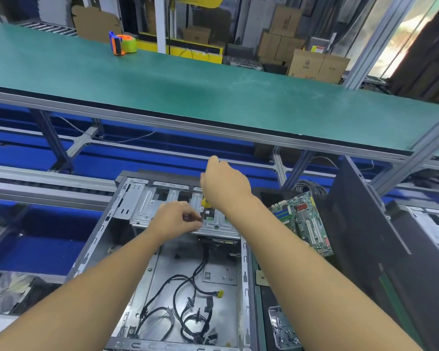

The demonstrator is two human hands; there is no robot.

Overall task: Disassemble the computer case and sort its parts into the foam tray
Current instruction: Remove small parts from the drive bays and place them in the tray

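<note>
The open computer case (245, 287) holds loose black cables (195, 325). Over its drive cage (142, 209), the right hand (223, 188) fingers grip a yellow-handled screwdriver (205, 202). The left hand (174, 219) fingers pinch its shaft. A motherboard (302, 219) lies right of the case.

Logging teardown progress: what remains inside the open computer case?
Loose black cables and a yellow connector on the case floor; a metal drive cage at the far end. Left hand, right hand and cage hide what sits beneath.

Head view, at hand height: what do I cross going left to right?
Left wall of the computer case → left hand → right hand → motherboard → upright black panel → second case. The yellow-handled screwdriver overlaps both hands, so it is unplaced.
</note>
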